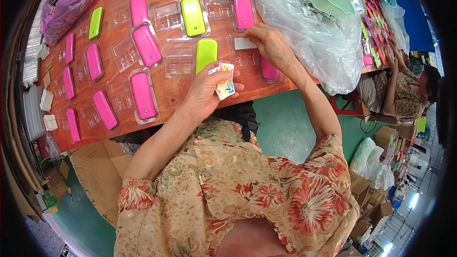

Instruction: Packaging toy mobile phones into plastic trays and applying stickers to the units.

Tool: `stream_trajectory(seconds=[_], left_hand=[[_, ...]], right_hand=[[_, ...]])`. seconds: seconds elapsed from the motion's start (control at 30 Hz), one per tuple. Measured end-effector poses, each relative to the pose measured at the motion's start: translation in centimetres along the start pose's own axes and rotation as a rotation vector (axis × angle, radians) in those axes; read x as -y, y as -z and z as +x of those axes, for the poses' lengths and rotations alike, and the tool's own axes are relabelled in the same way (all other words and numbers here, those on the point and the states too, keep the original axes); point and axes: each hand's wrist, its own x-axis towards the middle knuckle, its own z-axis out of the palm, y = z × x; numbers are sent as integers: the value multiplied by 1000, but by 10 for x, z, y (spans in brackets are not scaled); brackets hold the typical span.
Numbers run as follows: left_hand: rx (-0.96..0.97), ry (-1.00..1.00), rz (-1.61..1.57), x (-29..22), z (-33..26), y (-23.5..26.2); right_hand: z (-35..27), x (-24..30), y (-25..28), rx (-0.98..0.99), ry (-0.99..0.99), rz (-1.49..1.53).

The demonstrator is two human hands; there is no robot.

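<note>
My left hand (205, 94) holds a small stack of colourful printed cards (224, 82) just over the table's near edge. My right hand (268, 43) rests on a clear plastic blister tray (243, 51), its fingertips pressing a white card (244, 43) into the tray. A pink oblong case (269, 70) lies partly under my right wrist. A lime green case (205, 54) sits in the tray just left of both hands.
Many clear trays with pink cases (143, 95) and green cases (193, 16) cover the red-brown table (166, 93). A big clear plastic bag (314, 24) bulges at the right. A pink bag (69, 2) sits far left. Another person (404, 88) works at the right. Cardboard boxes (385, 138) stand on the floor.
</note>
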Motion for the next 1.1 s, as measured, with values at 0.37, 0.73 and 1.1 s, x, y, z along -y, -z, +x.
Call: stream_trajectory(seconds=[0.37, 0.73, 1.1], left_hand=[[-4, 12, 23, 1, 1, 0], [25, 32, 21, 2, -1, -1], [10, -84, 91, -12, 1, -12]], right_hand=[[-3, -3, -17, -14, 80, -210], [-11, 5, -11, -50, 186, -324], [-68, 8, 8, -222, -343, -233]])
